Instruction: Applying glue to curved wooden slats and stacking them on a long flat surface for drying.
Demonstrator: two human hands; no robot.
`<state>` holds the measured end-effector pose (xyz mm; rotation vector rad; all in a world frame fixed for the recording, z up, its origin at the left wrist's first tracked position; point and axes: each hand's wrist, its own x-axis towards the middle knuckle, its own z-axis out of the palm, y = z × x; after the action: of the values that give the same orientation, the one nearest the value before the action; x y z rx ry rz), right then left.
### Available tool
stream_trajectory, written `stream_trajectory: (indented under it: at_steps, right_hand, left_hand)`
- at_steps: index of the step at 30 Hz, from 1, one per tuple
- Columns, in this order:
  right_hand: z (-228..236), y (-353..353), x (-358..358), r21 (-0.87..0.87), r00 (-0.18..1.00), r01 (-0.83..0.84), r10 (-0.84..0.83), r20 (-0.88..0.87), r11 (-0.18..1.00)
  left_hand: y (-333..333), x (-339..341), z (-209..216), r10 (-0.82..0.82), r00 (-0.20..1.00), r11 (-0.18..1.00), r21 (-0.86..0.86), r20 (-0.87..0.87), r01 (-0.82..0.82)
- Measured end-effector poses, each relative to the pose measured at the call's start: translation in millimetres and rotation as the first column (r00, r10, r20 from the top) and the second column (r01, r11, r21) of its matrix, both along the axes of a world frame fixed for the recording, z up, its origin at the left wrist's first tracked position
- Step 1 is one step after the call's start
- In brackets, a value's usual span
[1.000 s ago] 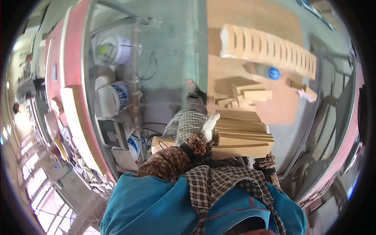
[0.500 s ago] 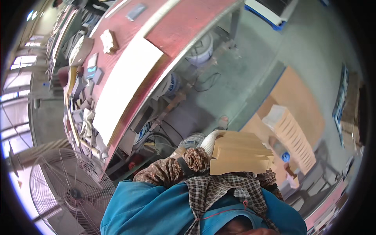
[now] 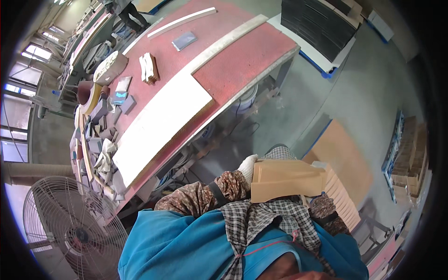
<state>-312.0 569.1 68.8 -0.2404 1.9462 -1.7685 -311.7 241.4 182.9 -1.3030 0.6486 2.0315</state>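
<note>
My left hand (image 3: 248,168), in a white glove, is closed on the left end of a small stack of tan boards (image 3: 287,179). The boards lie against my front, and their edges are slightly stepped. Most of the left fingers are behind the stack. Of my right arm the patterned sleeve (image 3: 330,213) shows by the right end of the boards; the hand itself is hidden behind them. Just beyond that end stands a row of pale tan pieces (image 3: 343,198), partly covered by the boards I hold.
A red-topped workbench (image 3: 252,60) at the left bears a long white panel (image 3: 163,126) and loose blocks. A caged fan (image 3: 77,231) stands at the lower left. Stacked black panels (image 3: 317,28) are at the back; a brown sheet (image 3: 340,154) and pallet stack (image 3: 406,154) lie right.
My view has shifted, so more of the workbench and the black stack shows. The boards stay at my front and now overlap the row of tan pieces.
</note>
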Motion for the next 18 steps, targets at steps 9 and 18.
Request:
stream_trajectory:
  at_steps: [9,18]
  right_hand:
    - [-77.8,-38.7,-201.2,-0.111,0.926,-0.239,0.192,-0.325,0.965]
    - [-41.8,-118.9,-451.4,-0.859,0.928,-0.21,0.371,-0.025,0.467]
  left_hand:
    - [-41.6,-132.9,9.6,0.191,0.979,0.981,-0.031,-0.067,-0.194]
    - [-65.7,-299.4,38.2,0.435,0.9,0.895,-0.101,-0.014,-0.434]
